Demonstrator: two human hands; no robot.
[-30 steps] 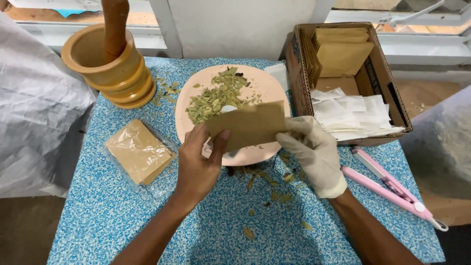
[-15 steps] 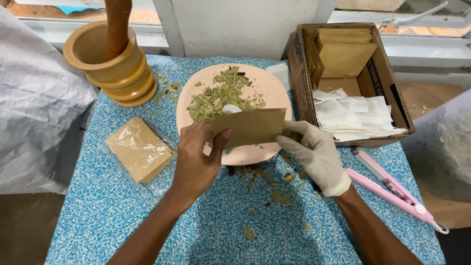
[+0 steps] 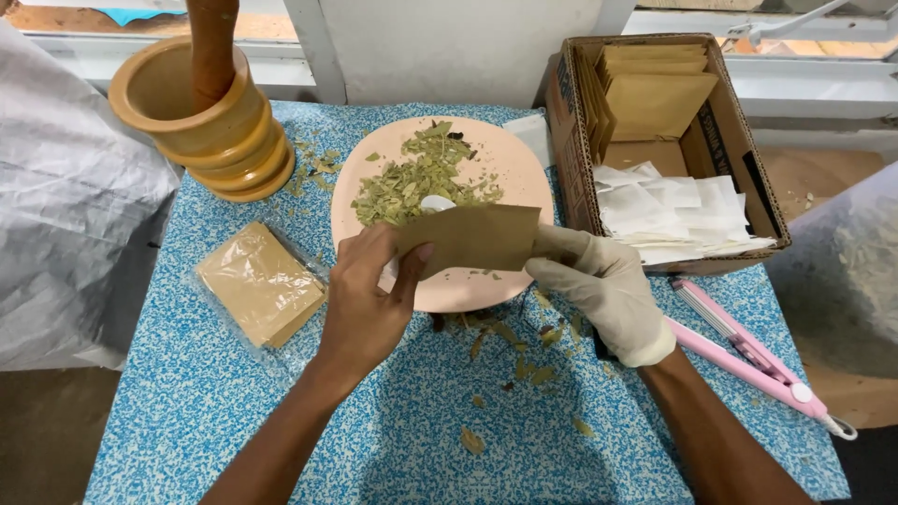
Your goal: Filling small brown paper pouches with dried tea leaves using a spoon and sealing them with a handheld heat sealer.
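left hand [image 3: 367, 304], bare: fingers [image 3: 412, 262] pinch the left end of a brown paper envelope [image 3: 472, 238], thumb on its near face. right hand [image 3: 599, 295], in a white glove: fingers closed on the envelope's right end. envelope held flat-on between both hands, just above the near edge of a pink plate [image 3: 505, 168].

plate carries a heap of dried green leaves [image 3: 416, 182] with a small white spoon [image 3: 436, 203] among them, partly hidden behind the envelope. leaf crumbs [image 3: 510, 341] lie scattered on the blue speckled bench [image 3: 421, 440] below the hands.

left of the hands: a clear-wrapped pack of brown envelopes [image 3: 262, 290]. far left: a wooden mortar [image 3: 201, 122] with a pestle [image 3: 212, 47] standing in it. right: a cardboard box [image 3: 575, 140] holding brown envelopes and white sachets [image 3: 669, 210]. a pink sealer [image 3: 748, 351] lies near the right wrist.
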